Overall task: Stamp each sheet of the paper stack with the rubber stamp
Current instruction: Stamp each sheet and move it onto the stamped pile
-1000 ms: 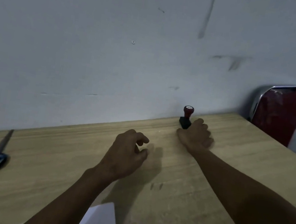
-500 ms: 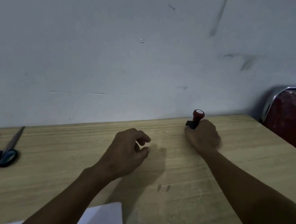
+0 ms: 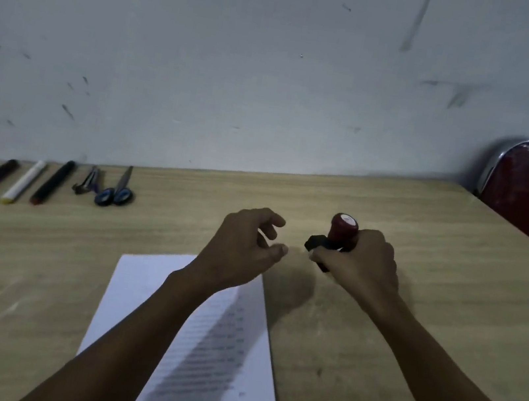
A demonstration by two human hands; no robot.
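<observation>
Lying beyond the paper stack (image 3: 232, 351): scissors (image 3: 115, 192), three markers (image 3: 21, 182), table (image 3: 409, 327).

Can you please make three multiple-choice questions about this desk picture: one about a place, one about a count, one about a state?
1. Where do the scissors lie?
A. on the paper
B. at the back left of the table, near the wall
C. on the chair

2. How many marker-like pens lie left of the scissors?
A. one
B. three
C. five

3. What is the right hand doing?
A. holding the rubber stamp
B. lying flat on the paper stack
C. holding the scissors

Answers:
1 B, they lie beside the pens by the wall.
2 B, one dark reddish, one white, one black.
3 A, its fingers curl round the stamp's base, clear of the paper.
</observation>
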